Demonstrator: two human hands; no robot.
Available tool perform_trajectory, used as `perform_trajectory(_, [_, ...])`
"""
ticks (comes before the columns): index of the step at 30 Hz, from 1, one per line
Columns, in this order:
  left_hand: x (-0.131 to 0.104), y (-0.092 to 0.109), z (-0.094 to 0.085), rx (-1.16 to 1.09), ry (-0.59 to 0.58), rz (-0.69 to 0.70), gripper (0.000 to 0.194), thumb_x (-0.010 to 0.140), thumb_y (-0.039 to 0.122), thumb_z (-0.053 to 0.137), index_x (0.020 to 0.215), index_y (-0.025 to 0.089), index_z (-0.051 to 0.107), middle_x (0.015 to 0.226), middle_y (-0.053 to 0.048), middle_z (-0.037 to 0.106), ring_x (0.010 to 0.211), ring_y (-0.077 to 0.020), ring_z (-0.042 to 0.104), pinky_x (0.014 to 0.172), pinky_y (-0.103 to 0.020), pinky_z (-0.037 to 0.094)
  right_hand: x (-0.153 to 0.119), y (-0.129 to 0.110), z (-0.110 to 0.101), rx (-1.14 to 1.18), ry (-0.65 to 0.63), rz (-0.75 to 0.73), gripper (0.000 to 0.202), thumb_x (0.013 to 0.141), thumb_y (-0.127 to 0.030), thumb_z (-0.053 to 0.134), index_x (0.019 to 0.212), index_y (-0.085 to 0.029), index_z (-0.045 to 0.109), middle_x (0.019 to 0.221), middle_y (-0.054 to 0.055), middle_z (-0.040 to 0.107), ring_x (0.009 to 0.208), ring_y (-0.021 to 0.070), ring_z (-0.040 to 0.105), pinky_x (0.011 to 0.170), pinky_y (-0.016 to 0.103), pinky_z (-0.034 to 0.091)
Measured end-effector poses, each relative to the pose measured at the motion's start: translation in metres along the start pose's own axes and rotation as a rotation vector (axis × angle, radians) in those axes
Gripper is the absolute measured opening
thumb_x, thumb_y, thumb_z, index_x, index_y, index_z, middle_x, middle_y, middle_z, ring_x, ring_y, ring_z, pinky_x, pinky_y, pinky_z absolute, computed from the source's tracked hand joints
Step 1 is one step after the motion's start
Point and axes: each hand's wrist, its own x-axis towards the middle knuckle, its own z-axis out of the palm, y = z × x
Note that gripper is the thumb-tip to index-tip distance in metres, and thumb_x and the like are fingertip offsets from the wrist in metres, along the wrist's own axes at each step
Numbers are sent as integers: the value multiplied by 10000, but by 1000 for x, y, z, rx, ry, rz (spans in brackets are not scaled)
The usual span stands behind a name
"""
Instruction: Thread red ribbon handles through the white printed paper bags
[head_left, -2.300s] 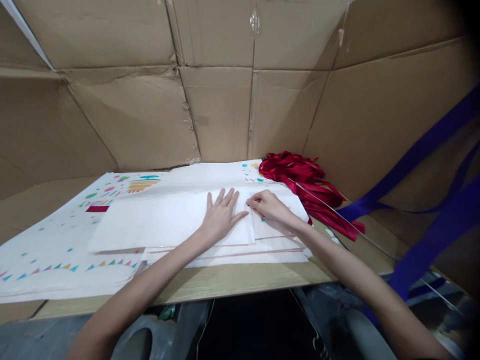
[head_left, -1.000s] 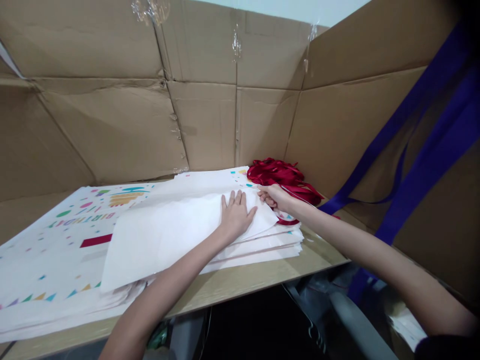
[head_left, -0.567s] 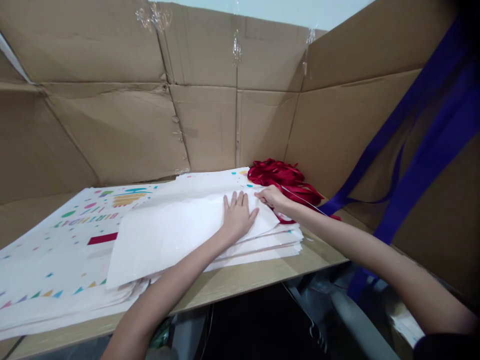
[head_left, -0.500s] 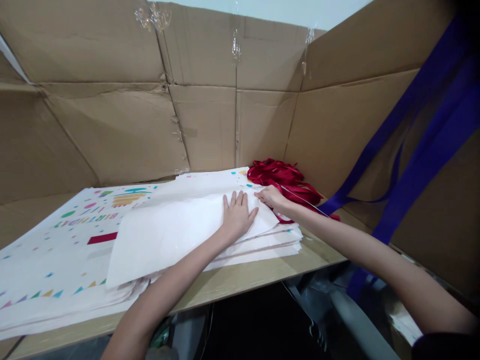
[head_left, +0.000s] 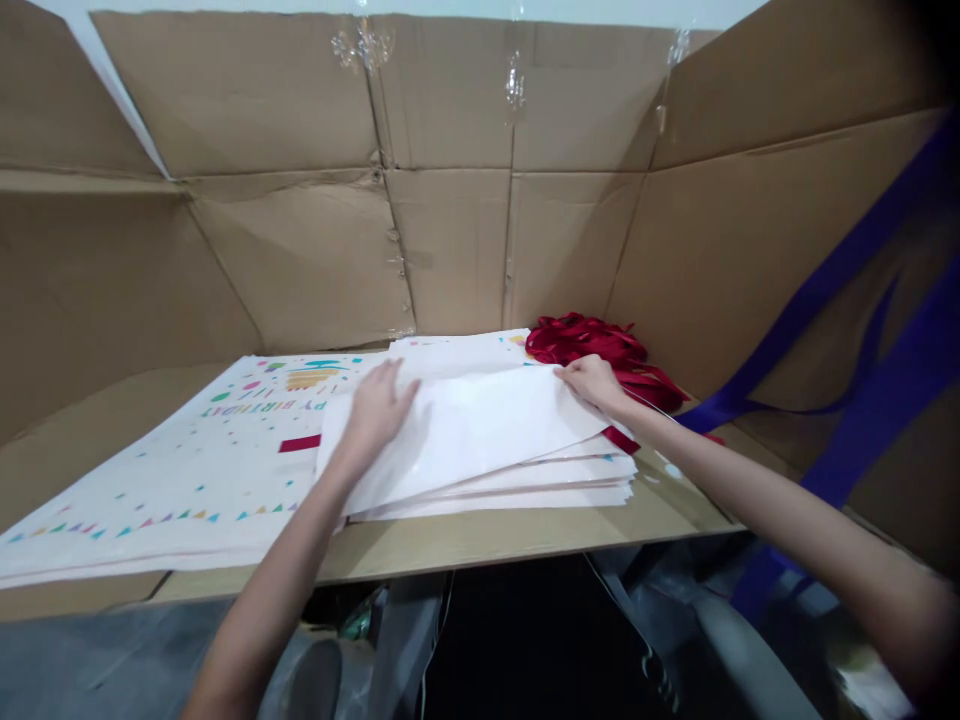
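1. The left hand, blurred, has its fingers loosely spread at the left part of a smooth white folded sheet; firm contact cannot be told.
2. The right hand pinches that sheet's far right corner between thumb and fingers.
3. The sheet lies atop a layered white stack on a tan tabletop, slightly tilted across it.
4. To the left, a flat white printed sheet shows multicoloured confetti, pennants and the upside-down letters "PY BIRTHDAY"; a short dark-red strip lies on it.
5. A heap of shiny red ribbon sits just beyond the right hand.
6. Wide blue-purple ribbons hang at the right, before brown cardboard panels.
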Motion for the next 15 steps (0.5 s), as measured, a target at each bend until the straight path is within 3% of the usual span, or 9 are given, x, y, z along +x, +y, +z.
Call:
perform_trajectory(2, [-6,-43,-29,-19,108,-140,545,862,425,458,1282,84,523,1346,-200,520,1279,-329,449,1073,-464,323,6,4,-8,-92,25,-30,347,809,-315,577,495,-169,557,526,34,569,584,155,546,603,253,354])
perform_trajectory(3, [-11,-61,-43,-51,96,-220,530,837,450,484,1231,104,557,1312,-189,550,1242,-338,483,1048,-476,351,8,6,-12,-131,18,-28,351,821,-318,561,505,-166,575,546,50,593,605,167,567,627,258,371])
perform_trajectory(6, [-30,-91,-72,-336,-163,-437,479,738,530,576,1043,164,625,1135,-138,653,1048,-316,615,926,-445,463,14,4,-22,-265,-21,-11,342,850,-328,518,598,-135,646,637,118,652,680,214,622,671,285,408])
perform_trajectory(8, [-44,-91,-79,-516,-277,-521,471,654,528,655,969,178,627,1071,-114,672,954,-283,650,862,-402,499,13,-3,-22,-393,21,-5,313,862,-328,504,795,-84,688,810,194,682,791,274,646,680,320,425])
perform_trajectory(11, [-58,-80,-74,-677,-290,-556,487,590,483,731,957,183,615,1068,-100,672,956,-249,649,825,-347,503,2,-29,-9,-518,98,-58,343,891,-296,467,1071,-53,628,977,246,663,911,328,643,710,361,445])
perform_trajectory(15, [-63,-72,-57,-804,-215,-597,480,585,412,765,976,194,593,1012,-76,678,911,-206,649,758,-293,488,-29,-82,27,-412,-42,-447,276,910,-242,429,1019,-123,653,997,155,689,923,254,651,794,333,459])
